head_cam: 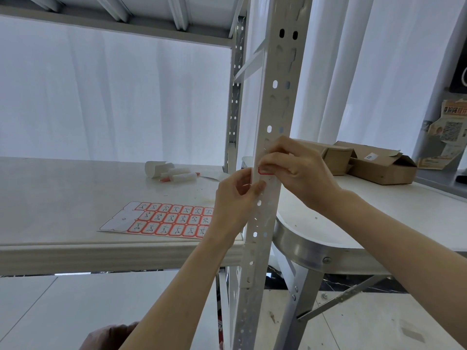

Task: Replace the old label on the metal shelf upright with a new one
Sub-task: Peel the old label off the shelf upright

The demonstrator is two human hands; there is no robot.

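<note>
A white perforated metal upright (278,92) runs up the middle of the view. A white label with a red border (265,174) lies on its front face at hand height. My right hand (293,168) has its fingertips pressed on the label's upper edge and covers most of it. My left hand (237,198) touches the upright's left edge just below the label, thumb against the metal. A sheet of red-bordered labels (164,221) with handwritten marks lies flat on the shelf board to the left; several spots at its left end are bare.
The shelf board (75,248) also carries a small white cup and white paper rolls (169,173) near the back. A round white table (353,223) with a metal rim stands to the right, holding brown cardboard boxes (374,165). White curtains hang behind.
</note>
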